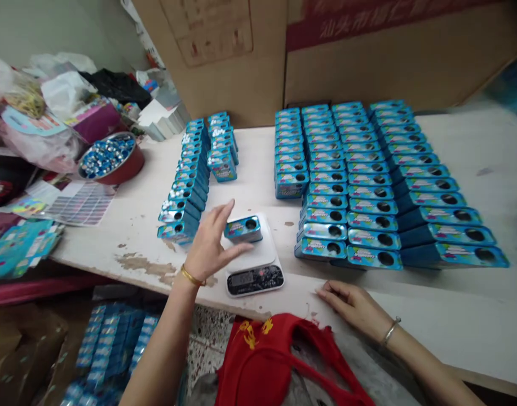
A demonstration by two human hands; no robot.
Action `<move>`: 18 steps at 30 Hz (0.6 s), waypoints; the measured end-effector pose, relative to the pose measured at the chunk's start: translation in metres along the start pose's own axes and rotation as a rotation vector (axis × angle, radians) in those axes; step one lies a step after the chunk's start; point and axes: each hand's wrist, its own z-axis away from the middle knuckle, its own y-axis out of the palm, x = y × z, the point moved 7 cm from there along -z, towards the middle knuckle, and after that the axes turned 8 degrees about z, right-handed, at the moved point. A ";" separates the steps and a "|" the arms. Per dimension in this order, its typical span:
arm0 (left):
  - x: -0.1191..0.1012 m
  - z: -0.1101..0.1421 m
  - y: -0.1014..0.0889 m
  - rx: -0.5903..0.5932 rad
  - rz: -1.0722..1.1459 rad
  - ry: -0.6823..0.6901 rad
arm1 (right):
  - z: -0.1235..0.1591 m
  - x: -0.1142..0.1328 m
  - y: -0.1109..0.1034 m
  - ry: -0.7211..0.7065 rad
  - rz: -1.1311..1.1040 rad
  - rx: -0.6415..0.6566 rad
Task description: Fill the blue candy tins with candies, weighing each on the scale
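Observation:
A small blue box with a dark round spot on its top stands on a white digital scale. My left hand is at the box's left side, thumb and fingers spread apart around it without a visible grip. The scale's dark front panel faces me, its display digits too blurred to read. My right hand rests on the table edge to the right of the scale, fingers curled together, with nothing visible in them.
Several rows of like blue boxes fill the right. Shorter rows stand left, some with shiny pieces on top. A red bowl of blue-silver pieces sits further left. Cardboard cartons close off the back. More blue packs lie below the table.

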 end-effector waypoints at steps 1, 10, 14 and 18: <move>-0.004 -0.009 0.008 0.085 -0.033 0.029 | -0.002 0.000 0.001 0.002 -0.001 -0.002; -0.026 -0.106 0.056 0.210 -0.164 0.238 | -0.016 -0.001 0.001 0.021 -0.053 -0.038; -0.018 -0.126 0.092 0.236 -0.261 0.282 | -0.017 -0.006 0.004 0.049 -0.099 -0.028; -0.004 -0.140 0.094 0.166 -0.221 0.321 | -0.020 -0.012 0.010 0.048 -0.149 0.017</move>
